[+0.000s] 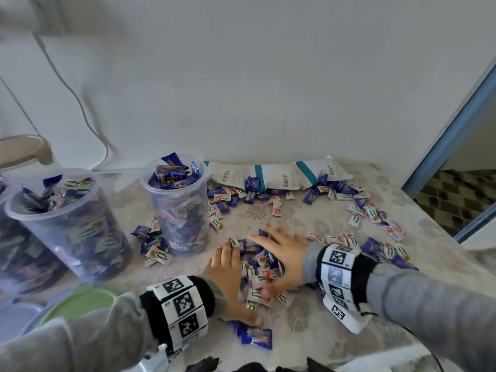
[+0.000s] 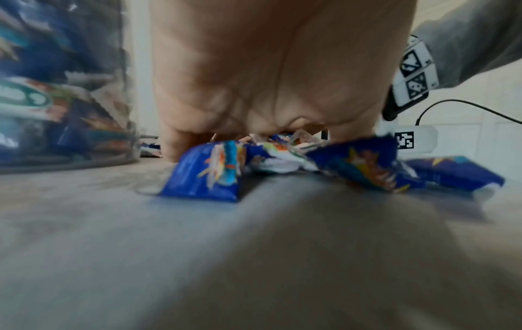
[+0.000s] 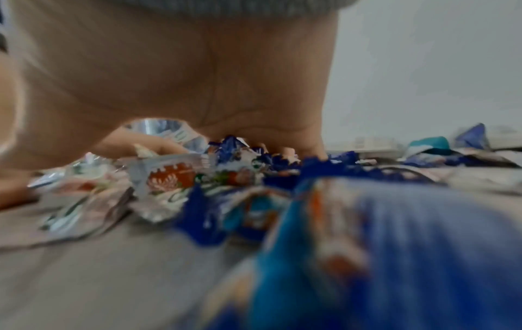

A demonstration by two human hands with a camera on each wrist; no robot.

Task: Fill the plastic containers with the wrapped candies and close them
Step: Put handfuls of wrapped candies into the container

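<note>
Two containers point(image 1: 179, 205) looked full but lidless; flat left hand point(image 1: 228, 275) and right hand point(image 1: 284, 253) cupped a candy pile point(image 1: 259, 267) at 6 o'clock.

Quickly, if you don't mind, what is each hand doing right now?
Left hand: open, fingers fairly straight, cupping the pile of wrapped candies from the left.
Right hand: open, fingers spread, pressing the same pile from the right.
</note>
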